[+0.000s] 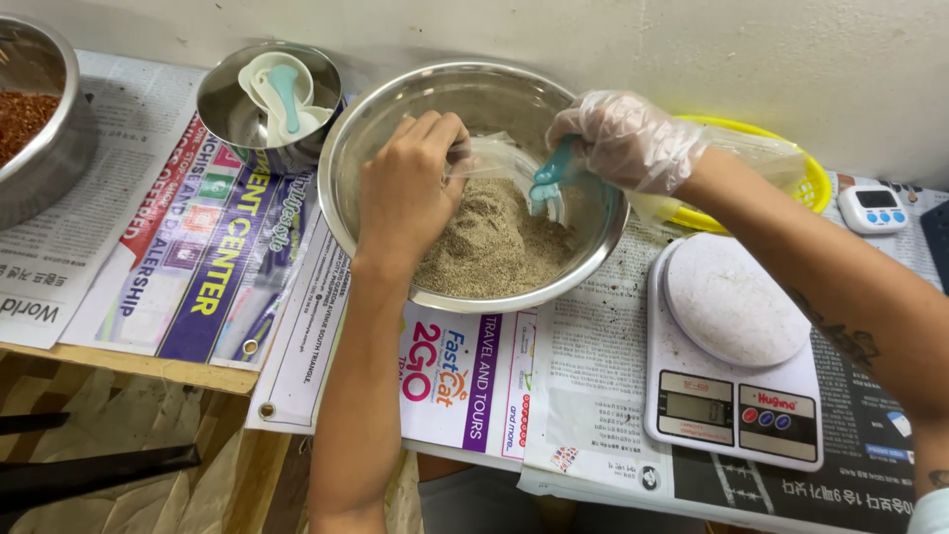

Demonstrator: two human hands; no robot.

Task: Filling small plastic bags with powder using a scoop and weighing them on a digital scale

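I was mid-scoop: right hand gripped the scoop over the bowl, left hand pinching the bag open; next, tipping powder in.

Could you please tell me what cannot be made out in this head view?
- Small clear plastic bag: mostly hidden behind the bare left hand.
- Turquoise plastic scoop: handle covered by the gloved right hand.
- Yellow plastic basket: contents hidden by the right forearm.
- Steel bowl of red grains: cut off at the left edge.

White kitchen scale at four o'clock, yellow basket and timer at two, small steel bowl at ten.
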